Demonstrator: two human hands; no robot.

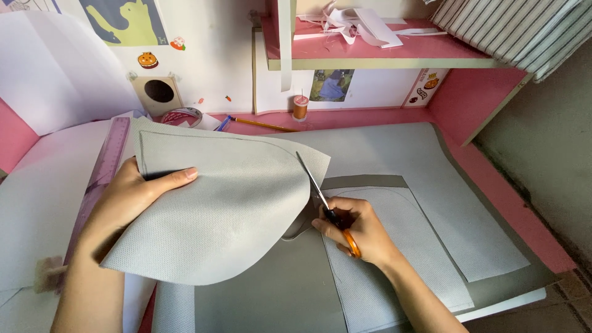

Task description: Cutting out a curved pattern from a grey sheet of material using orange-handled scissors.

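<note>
My left hand (132, 194) pinches the left edge of a grey fabric piece (222, 209) and holds it lifted over the desk. A curved line is drawn near the fabric's upper edge. My right hand (357, 228) grips orange-handled scissors (324, 203), whose blades point up and left into the fabric's right edge along that curve. Under both hands lie more grey fabric sheets (431, 203) spread flat on the pink desk (493, 191).
A purple ruler (102, 172) lies along the left. At the back stand a roll of tape (183, 116), a pencil (262, 125) and an orange thread spool (300, 106). A pink shelf (382, 52) above holds paper scraps. Striped cloth (524, 31) hangs top right.
</note>
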